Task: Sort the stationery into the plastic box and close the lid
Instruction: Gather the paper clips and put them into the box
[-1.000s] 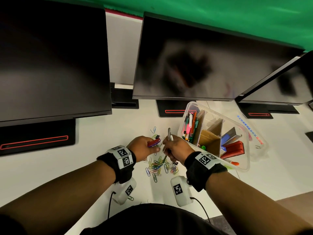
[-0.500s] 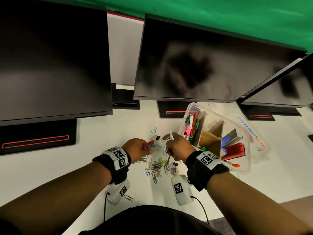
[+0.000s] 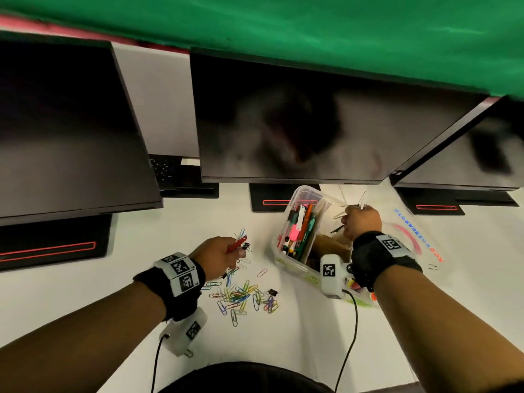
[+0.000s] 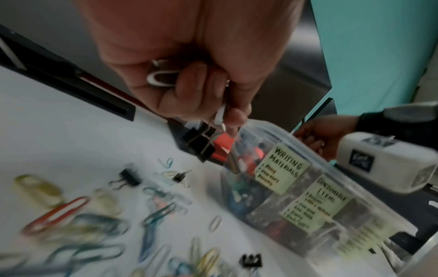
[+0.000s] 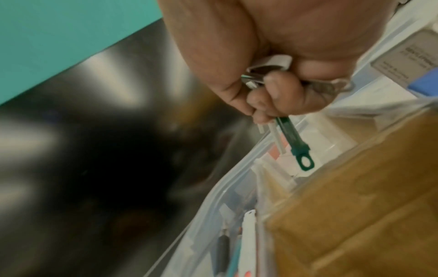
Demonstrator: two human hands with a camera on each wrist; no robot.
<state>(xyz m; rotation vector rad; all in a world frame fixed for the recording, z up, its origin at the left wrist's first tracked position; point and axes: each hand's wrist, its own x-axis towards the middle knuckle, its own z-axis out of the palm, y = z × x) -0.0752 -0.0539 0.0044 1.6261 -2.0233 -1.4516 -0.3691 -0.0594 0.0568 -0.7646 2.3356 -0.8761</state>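
Observation:
The clear plastic box (image 3: 286,260) stands open right of centre, with pens in its near-left compartment and labels (image 4: 282,168) on its side. My right hand (image 3: 357,220) hovers over the box and grips a bundle of slim tools. One is a green-handled tool (image 5: 294,138) that points down into the box (image 5: 213,196). My left hand (image 3: 228,251) stays by the coloured paper clips (image 3: 243,296) on the desk. It pinches a red item (image 3: 236,244) and a black binder clip (image 4: 201,143). The clear lid (image 3: 419,239) lies just right of the box.
Three dark monitors (image 3: 283,123) on black stands overhang the back of the white desk (image 3: 141,239). Brown cardboard dividers (image 5: 355,206) split the box. Small black binder clips (image 3: 272,292) lie among the paper clips. The desk edge runs close to my body.
My right hand has left the paper clip pile and moved right and away, over the box, carrying its tools. My left hand stays by the pile with the red item.

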